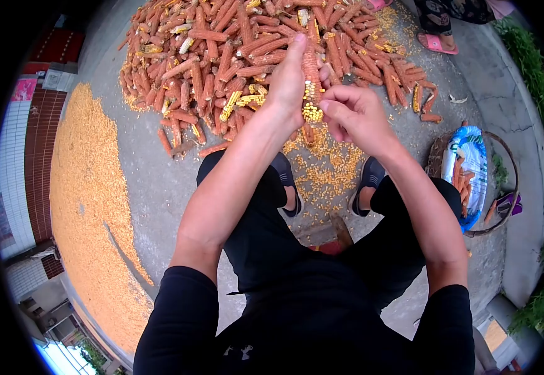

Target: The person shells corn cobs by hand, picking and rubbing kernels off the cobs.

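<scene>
A corn cob (pixel 311 81) stands nearly upright between my hands, above the ground in front of my knees. Most of it is stripped to the reddish core, with yellow kernels left around its lower end. Wrapped round its left side is my left hand (pixel 287 78), thumb pointing up along it and the fingers partly hidden behind. My right hand (pixel 358 119) is closed with curled fingers, thumb and forefinger pressed against the kernels at the lower right. Loose kernels (pixel 325 172) lie scattered on the concrete between my shoes.
A large heap of mostly stripped cobs (pixel 222 56) lies ahead. To the left spreads a broad layer of kernels (pixel 91 219). A handled basket (pixel 472 169) with a blue-and-white liner holds several cobs at right. Another person's foot in a pink sandal (pixel 437 44) is at the upper right.
</scene>
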`<act>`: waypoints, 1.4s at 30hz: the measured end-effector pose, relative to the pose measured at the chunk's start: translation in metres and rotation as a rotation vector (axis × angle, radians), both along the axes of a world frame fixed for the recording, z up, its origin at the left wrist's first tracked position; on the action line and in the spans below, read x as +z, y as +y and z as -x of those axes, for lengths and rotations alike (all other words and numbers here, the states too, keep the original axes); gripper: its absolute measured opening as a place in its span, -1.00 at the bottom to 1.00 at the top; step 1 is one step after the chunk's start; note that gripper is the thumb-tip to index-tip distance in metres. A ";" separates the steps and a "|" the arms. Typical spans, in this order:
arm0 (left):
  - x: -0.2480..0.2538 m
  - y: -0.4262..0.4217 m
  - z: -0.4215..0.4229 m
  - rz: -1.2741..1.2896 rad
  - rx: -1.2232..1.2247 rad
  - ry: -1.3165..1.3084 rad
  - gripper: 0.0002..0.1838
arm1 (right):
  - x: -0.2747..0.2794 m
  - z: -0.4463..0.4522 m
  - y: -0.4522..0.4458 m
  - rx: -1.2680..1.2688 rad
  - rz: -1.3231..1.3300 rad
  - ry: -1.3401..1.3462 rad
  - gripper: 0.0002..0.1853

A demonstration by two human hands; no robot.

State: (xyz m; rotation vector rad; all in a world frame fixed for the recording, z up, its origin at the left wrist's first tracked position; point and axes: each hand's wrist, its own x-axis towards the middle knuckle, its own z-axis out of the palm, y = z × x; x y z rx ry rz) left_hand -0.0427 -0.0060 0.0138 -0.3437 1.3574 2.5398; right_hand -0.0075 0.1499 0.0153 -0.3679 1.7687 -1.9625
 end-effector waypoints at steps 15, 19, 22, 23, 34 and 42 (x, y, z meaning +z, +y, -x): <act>-0.001 0.003 -0.002 -0.032 -0.063 0.070 -0.46 | -0.004 0.008 0.003 -0.095 -0.045 0.095 -0.77; 0.001 0.006 -0.003 -0.028 -0.062 0.056 -0.48 | -0.010 0.010 0.006 -0.014 -0.001 0.062 -0.76; 0.001 0.006 -0.004 -0.044 -0.037 0.055 -0.49 | -0.013 0.010 0.007 0.001 0.042 0.037 -0.76; 0.001 0.006 -0.004 -0.047 -0.024 0.059 -0.49 | -0.014 0.011 0.006 -0.003 0.048 0.026 -0.77; -0.003 0.006 -0.003 -0.066 0.031 0.051 -0.50 | -0.037 0.004 -0.008 -0.055 0.231 -0.227 -0.78; -0.001 0.006 -0.001 0.124 0.342 0.094 -0.62 | -0.001 0.003 0.002 -0.111 0.180 -0.251 -0.65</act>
